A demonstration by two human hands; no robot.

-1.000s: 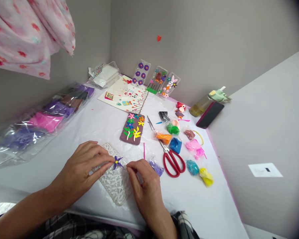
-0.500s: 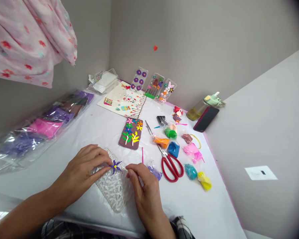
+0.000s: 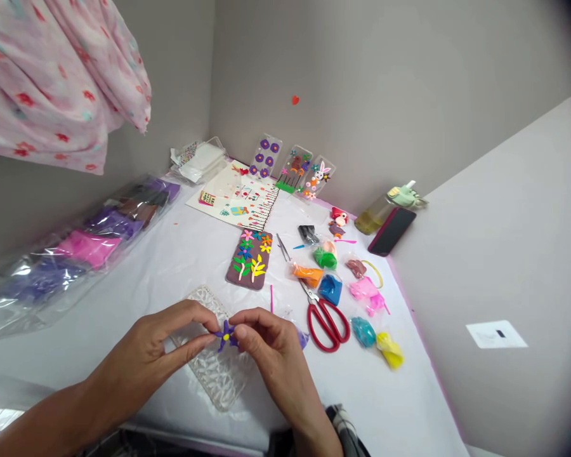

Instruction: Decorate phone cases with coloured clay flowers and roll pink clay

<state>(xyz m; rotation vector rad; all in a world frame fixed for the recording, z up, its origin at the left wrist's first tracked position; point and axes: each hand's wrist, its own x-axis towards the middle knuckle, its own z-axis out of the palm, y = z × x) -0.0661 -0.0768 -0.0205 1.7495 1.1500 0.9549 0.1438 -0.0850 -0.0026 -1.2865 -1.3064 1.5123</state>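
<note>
A small purple clay flower (image 3: pixel 226 337) with a yellow centre is pinched between my two hands. My left hand (image 3: pixel 171 343) grips its left petal between thumb and forefinger. On the other side, my right hand (image 3: pixel 269 346) has its thumb and fingertips closed on the right petals. Beneath them lies a clear, textured plastic sheet or case (image 3: pixel 217 381), partly covered by my hands. Beyond it sits a brown clay-covered phone case (image 3: pixel 236 258) decorated with coloured flowers and leaves.
Red-handled scissors (image 3: pixel 328 325), tweezers (image 3: pixel 282 246) and several bagged clay lumps, among them blue clay (image 3: pixel 330 289), lie to the right. A phone (image 3: pixel 393 231) leans on a bottle (image 3: pixel 375 216). Decorated cases (image 3: pixel 294 169) stand at the wall; bagged clay (image 3: pixel 92 247) is left.
My right hand has moved left and now grips the flower's right side. The flower has turned and shifted slightly right and down, still in my left hand.
</note>
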